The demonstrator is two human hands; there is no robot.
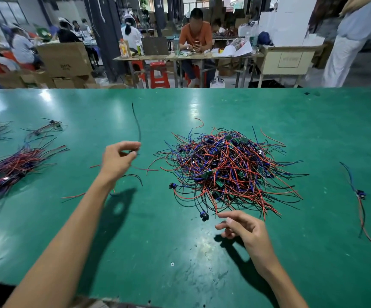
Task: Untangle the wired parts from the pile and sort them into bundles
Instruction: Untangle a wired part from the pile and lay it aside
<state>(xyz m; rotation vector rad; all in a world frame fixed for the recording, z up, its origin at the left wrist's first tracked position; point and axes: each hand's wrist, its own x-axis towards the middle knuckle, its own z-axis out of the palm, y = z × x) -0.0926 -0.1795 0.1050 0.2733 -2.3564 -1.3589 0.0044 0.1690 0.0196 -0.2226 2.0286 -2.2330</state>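
Here, black wire (pixel 137 125) pinched by L hand (pixel 118 158), held above table (pixel 313 130) centre; R hand (pixel 244 230) loosely curled, nothing held, near pile (pixel 226 167); bundles (pixel 13 167) at left edge.

Beyond the green table (pixel 313 130), a red stool (pixel 159 74) stands beside cardboard boxes (pixel 65 60).

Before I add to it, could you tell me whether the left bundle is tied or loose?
Loose: the left bundle lies fanned out; no tie visible.
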